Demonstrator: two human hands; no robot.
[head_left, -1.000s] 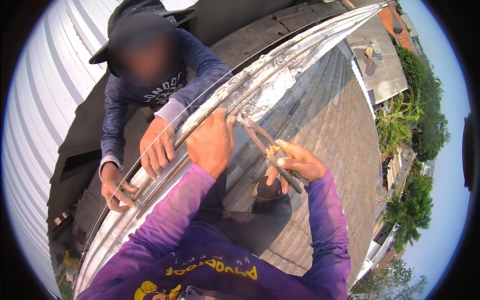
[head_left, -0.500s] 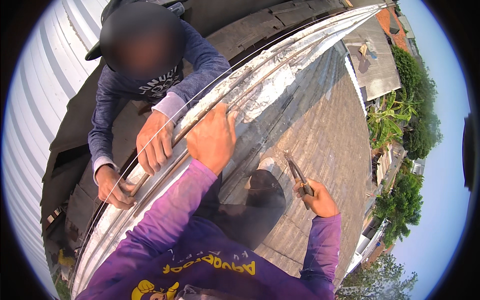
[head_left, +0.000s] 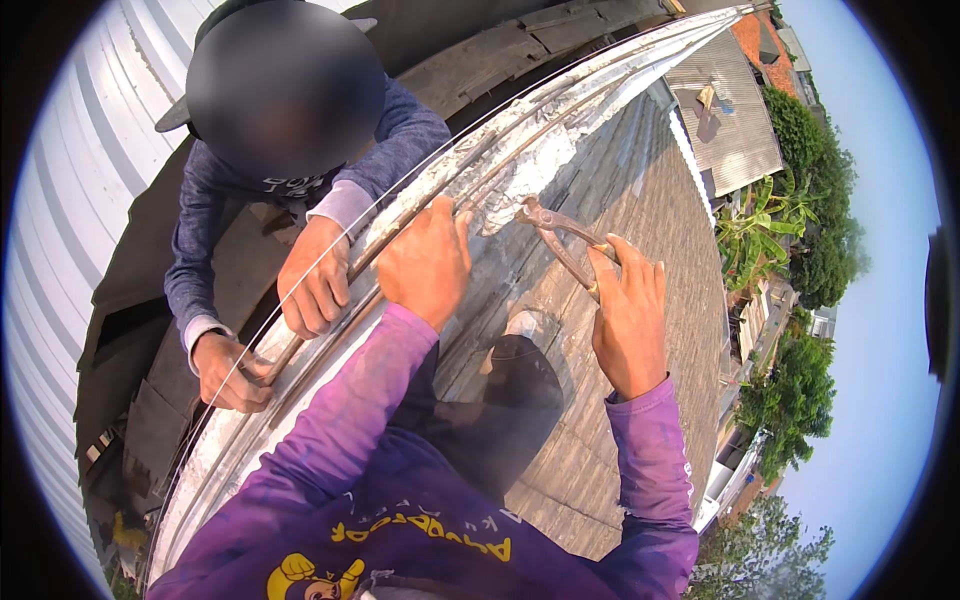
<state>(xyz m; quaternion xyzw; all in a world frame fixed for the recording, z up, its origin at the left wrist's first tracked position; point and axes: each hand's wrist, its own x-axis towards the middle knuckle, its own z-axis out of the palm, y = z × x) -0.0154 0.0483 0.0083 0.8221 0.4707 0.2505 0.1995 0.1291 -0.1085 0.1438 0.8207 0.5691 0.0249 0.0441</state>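
My left hand (head_left: pixel 428 262) is closed around the thin metal rods (head_left: pixel 285 360) that run along the white, rough-coated ridge (head_left: pixel 535 165). In my right hand (head_left: pixel 630 330) is a pair of pincers (head_left: pixel 563 220), held by the handles, which are spread apart. Their rusty head points toward the ridge, to the right of my left hand, and I cannot tell whether it touches. Across the ridge, a co-worker's one hand (head_left: pixel 315 275) rests on the rods close to my left hand. The co-worker's other hand (head_left: pixel 232 372) grips a rod farther down.
A thin pale wire (head_left: pixel 400 185) stretches along the ridge. Sloping corrugated roofing (head_left: pixel 620 290) lies under my bent leg (head_left: pixel 520 390) on the right. White metal sheeting (head_left: pixel 70 250) is at the far left. Beyond the roof edge are trees (head_left: pixel 795 390) and a lower roof (head_left: pixel 725 110).
My right hand has risen and brought the pincers up and left toward the ridge, their handles spreading. My left hand keeps its hold. The co-worker's head has dipped a little.
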